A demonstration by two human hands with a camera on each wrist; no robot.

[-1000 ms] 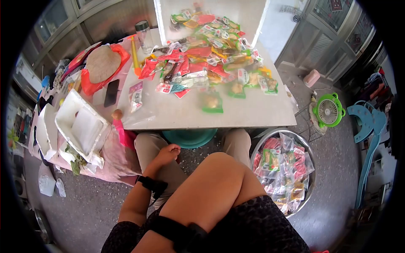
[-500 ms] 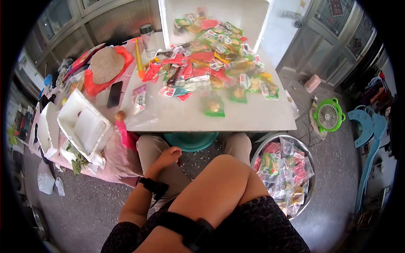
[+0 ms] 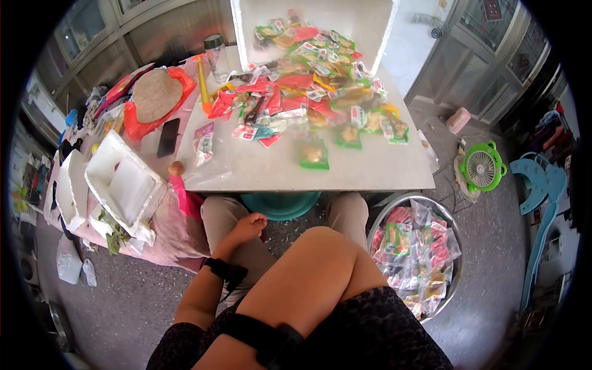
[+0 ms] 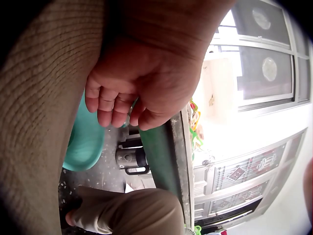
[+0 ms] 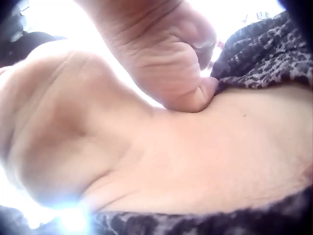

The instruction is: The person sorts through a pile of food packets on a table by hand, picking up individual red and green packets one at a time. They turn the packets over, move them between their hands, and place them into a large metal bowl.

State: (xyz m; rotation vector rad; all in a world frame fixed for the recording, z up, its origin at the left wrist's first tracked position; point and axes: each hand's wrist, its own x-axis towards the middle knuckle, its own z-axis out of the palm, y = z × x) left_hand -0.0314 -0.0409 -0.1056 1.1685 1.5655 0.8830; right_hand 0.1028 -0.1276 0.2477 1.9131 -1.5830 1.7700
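Note:
My left hand (image 3: 250,226) rests at the trousered thigh (image 3: 223,213), near the table edge. In the left wrist view its relaxed fingers (image 4: 105,105) hang with nothing in them, beside a teal basin (image 4: 88,139) under the table. The right arm (image 3: 308,265) is sharply bent, its elbow pointing forward, and the hand lies outside the head view. In the right wrist view my right hand (image 5: 166,58) has curled fingers touching bare skin (image 5: 205,147) next to the patterned shirt (image 5: 264,54); no object shows in it.
A pile of colourful sealed food packets (image 3: 296,92) spills from a white foam box (image 3: 314,12) onto the table (image 3: 259,172). A metal basin (image 3: 456,271) holding more packets stands on the floor at right. Beyond it is a green fan (image 3: 481,168). Another foam box (image 3: 123,179) and a phone (image 3: 168,137) lie at left.
The head view shifts slightly, so the table and packets sit a little lower and to the right. My left hand stays at the thigh; the right arm remains bent.

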